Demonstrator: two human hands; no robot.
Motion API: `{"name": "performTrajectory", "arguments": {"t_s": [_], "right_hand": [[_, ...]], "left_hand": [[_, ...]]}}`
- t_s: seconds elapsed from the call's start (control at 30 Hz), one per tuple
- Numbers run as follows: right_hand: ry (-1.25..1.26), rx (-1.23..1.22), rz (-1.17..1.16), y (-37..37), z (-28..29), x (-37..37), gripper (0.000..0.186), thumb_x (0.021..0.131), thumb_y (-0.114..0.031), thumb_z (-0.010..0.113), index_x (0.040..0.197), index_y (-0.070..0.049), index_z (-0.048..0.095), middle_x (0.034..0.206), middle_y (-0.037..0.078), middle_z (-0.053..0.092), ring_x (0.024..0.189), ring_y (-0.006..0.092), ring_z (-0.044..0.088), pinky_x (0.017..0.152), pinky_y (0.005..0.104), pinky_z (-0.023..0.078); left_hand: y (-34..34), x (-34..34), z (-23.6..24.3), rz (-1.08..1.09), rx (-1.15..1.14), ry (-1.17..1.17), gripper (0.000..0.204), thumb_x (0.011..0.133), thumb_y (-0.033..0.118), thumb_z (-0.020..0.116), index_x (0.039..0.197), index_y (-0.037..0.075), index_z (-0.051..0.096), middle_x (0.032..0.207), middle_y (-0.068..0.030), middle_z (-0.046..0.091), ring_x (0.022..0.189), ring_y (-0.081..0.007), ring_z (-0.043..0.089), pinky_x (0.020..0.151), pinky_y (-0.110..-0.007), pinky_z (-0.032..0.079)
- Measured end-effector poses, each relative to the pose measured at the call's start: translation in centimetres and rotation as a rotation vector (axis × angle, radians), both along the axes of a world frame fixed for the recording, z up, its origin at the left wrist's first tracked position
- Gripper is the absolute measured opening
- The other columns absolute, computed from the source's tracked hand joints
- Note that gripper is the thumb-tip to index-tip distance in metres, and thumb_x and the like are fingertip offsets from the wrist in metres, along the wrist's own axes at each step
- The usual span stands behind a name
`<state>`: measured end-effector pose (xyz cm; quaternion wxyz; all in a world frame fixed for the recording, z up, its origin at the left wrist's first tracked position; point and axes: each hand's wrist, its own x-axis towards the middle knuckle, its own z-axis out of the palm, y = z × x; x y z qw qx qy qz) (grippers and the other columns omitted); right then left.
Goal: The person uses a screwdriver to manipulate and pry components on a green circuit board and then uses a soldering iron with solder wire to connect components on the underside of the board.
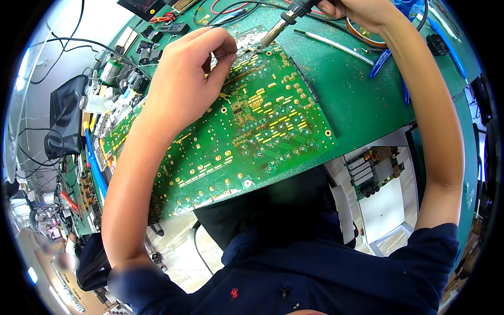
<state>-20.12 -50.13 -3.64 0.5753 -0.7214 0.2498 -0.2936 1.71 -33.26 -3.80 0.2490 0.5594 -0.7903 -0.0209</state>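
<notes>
A large green circuit board point(210, 152) with gold pads and holes lies on the green mat, its near edge by my body. My right hand point(362, 13), partly cut off by the top edge, grips a soldering iron point(278, 30) by its black handle. The metal barrel slants down to the left, and its tip is at the board's far edge. Just left of that tip, my left hand point(197, 73) hovers over the board with thumb and forefinger pinched together. Something thin and dark seems to lie between them, too small to name.
Right of the board, a white stick-like tool point(336, 47) and blue-handled pliers point(380, 63) lie on the green mat point(352, 100). Cables and small black parts crowd the far left. Below the table's edge, another populated circuit board point(370, 170) rests on a white surface.
</notes>
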Motion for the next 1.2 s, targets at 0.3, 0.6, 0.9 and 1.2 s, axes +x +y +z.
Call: {"name": "performTrajectory", "arguments": {"t_s": [0.3, 0.6, 0.9, 1.2], "right_hand": [[0.091, -0.176, 0.036, 0.6, 1.0, -0.3, 0.02, 0.085, -0.015, 0.059, 0.08, 0.002, 0.067, 0.06, 0.004, 0.059, 0.05, 0.0078, 0.052, 0.047, 0.0209, 0.041], [0.113, -0.185, 0.031, 0.6, 1.2, -0.5, 0.021, 0.085, -0.018, 0.06, 0.081, 0.002, 0.067, 0.059, 0.004, 0.059, 0.049, 0.0084, 0.053, 0.046, 0.021, 0.041], [0.124, -0.174, 0.024, 0.7, 1.1, -0.5, 0.021, 0.086, -0.018, 0.06, 0.081, 0.001, 0.066, 0.06, 0.005, 0.059, 0.049, 0.009, 0.054, 0.046, 0.0215, 0.042], [0.041, -0.014, -0.005, -0.2, 0.1, -0.1, 0.019, 0.086, -0.017, 0.062, 0.079, 0.001, 0.065, 0.06, 0.006, 0.06, 0.047, 0.0099, 0.055, 0.044, 0.0208, 0.043]], "left_hand": [[0.1, 0.0, -0.1, 0.004, 0.007, 0.02, 0.01, 0.08, 0.0, 0.064, 0.088, 0.001, 0.058, 0.079, -0.0096, 0.06, 0.063, -0.023, 0.057, 0.058, -0.031, 0.047], [-0.3, -0.1, -0.3, 0.029, -0.005, 0.008, 0.01, 0.08, 0.001, 0.065, 0.088, 0.0, 0.058, 0.081, -0.0111, 0.061, 0.065, -0.0259, 0.059, 0.06, -0.033, 0.048], [0.4, 0.5, -0.3, 0.027, -0.047, -0.037, 0.01, 0.081, 0.001, 0.066, 0.089, 0.001, 0.061, 0.079, -0.0059, 0.061, 0.064, -0.0147, 0.053, 0.059, -0.026, 0.045], [5.6, 1.9, 0.7, 0.129, 0.034, -0.122, 0.019, 0.08, 0.0, 0.065, 0.099, 0.0, 0.06, 0.097, -0.012, 0.061, 0.092, -0.0257, 0.061, 0.085, -0.034, 0.047]]}}
